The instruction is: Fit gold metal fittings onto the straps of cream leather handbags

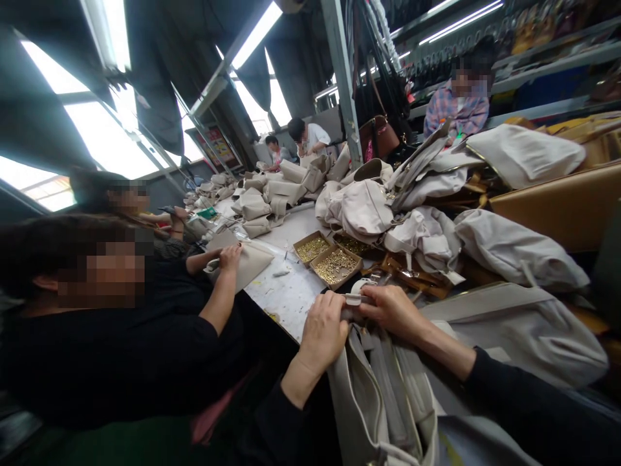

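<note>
A light-grey handbag (369, 395) stands in front of me at the table's edge, its top open and its inner pockets showing. My left hand (324, 327) is closed over the bag's far upper edge, beside a short pale strap (353, 299). From the other side my right hand (394, 312) pinches the same strap, thumb towards the left hand. My fingertips partly hide the strap, so how it joins the bag cannot be seen. Just beyond the hands is a cardboard box (336, 266) of small gold-coloured metal fittings, with a second such box (310, 248) behind it.
Grey bags (361, 210) are heaped along the table (279, 294), more lying to my right. Brown straps (405, 275) lie beyond my right hand. At left, a co-worker in black (145, 349) handles a pale piece (252, 262). A metal post (343, 77) rises behind.
</note>
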Available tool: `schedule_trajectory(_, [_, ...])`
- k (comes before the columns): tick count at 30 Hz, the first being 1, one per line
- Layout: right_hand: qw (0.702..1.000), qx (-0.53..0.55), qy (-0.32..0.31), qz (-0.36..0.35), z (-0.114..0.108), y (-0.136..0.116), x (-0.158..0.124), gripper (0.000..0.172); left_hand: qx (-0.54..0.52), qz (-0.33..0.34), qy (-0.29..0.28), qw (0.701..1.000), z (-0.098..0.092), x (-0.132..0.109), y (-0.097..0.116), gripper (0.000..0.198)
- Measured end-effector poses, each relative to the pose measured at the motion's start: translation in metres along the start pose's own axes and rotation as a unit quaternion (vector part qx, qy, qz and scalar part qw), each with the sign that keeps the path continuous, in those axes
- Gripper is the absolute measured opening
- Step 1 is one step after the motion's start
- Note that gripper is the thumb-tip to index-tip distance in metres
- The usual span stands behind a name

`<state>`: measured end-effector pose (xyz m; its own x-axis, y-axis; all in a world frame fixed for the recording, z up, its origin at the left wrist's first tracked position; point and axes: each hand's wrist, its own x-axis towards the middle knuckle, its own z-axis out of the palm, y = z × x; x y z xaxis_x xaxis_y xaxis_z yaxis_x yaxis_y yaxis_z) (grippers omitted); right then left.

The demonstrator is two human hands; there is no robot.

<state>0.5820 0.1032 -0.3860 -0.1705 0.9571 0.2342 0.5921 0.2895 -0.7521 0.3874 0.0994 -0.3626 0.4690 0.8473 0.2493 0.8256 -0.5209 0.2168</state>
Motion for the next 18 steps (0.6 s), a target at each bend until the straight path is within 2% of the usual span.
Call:
schedule_trajectory(6, [0.992,0.120,-0.011,0.040,0.006,0.015,0.006,0.023,0.013,0.021,0.033,0.999,0.009,0.001,0.004,0.020])
schedule_trajectory(12, [0.962,0.246,-0.045,0.105,0.022,0.027,0.014,0.038,-0.002,0.012,0.042,0.999,0.016,-0.002,0.003,0.017])
schedule_trajectory(18, [0.954,0.276,-0.050,0.103,0.021,0.032,0.010,0.039,-0.046,0.041,0.045,0.997,0.019,-0.003,0.000,0.017])
